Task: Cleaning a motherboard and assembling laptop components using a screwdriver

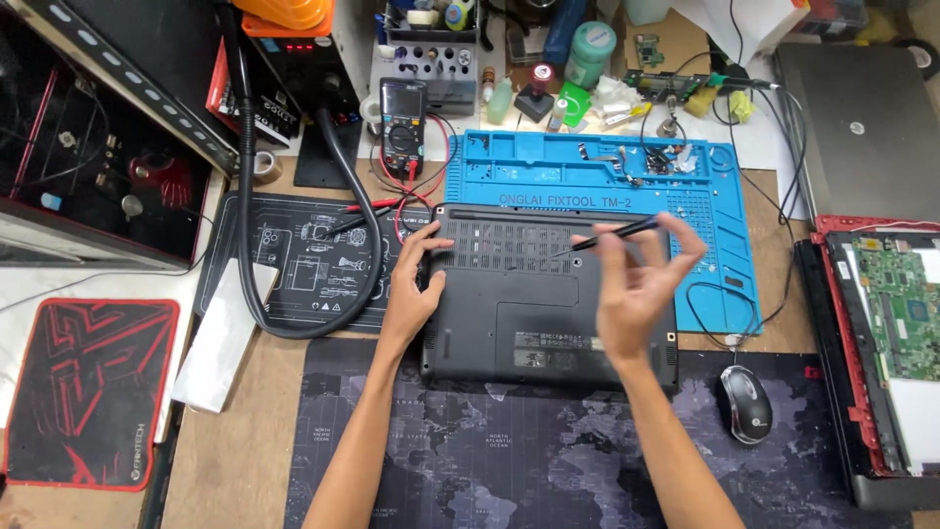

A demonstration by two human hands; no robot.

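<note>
one black laptop (534, 313) lies bottom side up in the middle of the bench, its near edge on a dark world-map desk mat (509, 451) and its far edge touching a blue repair mat (725, 284). the left hand (416, 284) rests open on the laptop's left edge, fingers spread over the corner, gripping nothing. the right hand (636, 284) hovers over the right half of the laptop, fingers closed around one thin black screwdriver (612, 235), whose tip points left toward the vent slots.

the blue mat's far compartments hold small loose parts and screws, too small to count. to the right of the laptop one black mouse (746, 404) sits on the map mat, its cable looping over the blue mat. at the right edge one opened red-framed laptop (881, 333) shows a green board, and one closed grey laptop (862, 127) lies far right.

left of the laptop is one black printed mat (294, 264) with a black flexible hose (294, 323) curving across it. one multimeter (401, 118) stands at the far side, red and black leads trailing toward the laptop. behind it a grey holder rack (441, 64) carries small tools, beside several bottles. one red-and-black mouse pad (88, 392) lies near left.
</note>
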